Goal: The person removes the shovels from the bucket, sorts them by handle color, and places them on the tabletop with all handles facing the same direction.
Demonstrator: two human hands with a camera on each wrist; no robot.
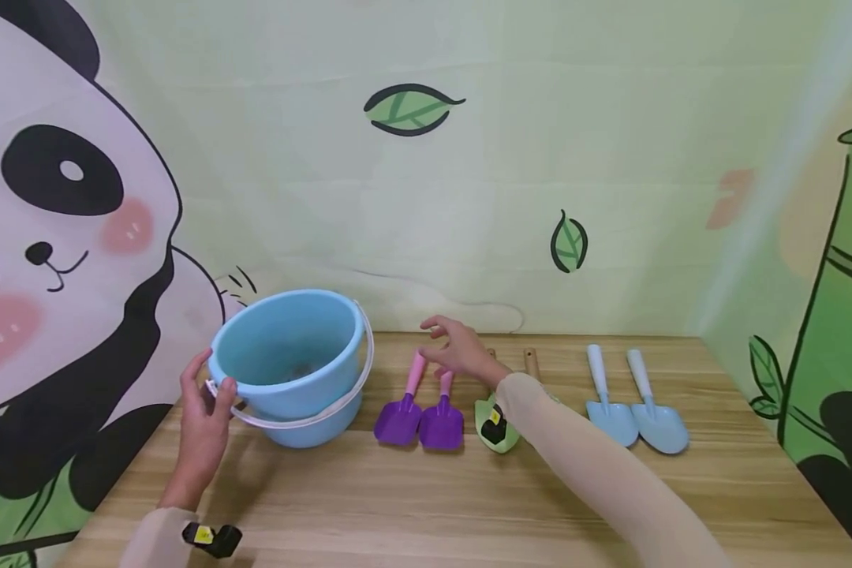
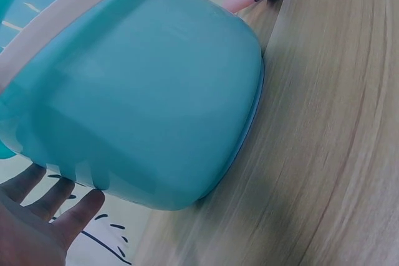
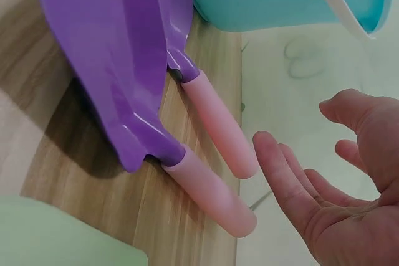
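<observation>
A light blue bucket with a white handle stands at the left of the table. My left hand holds its left side, thumb at the rim by the handle's end and fingers spread along the wall. In the left wrist view, those fingertips touch the bucket's side. Over the pink grips of two purple toy shovels is my right hand, fingers apart and holding nothing. The right wrist view shows a gap between its fingers and the nearer pink grip.
Right of the purple shovels lies a green shovel; my right sleeve partly hides another with a brown grip. Two light blue shovels lie farther right. A printed backdrop rises behind the wooden table.
</observation>
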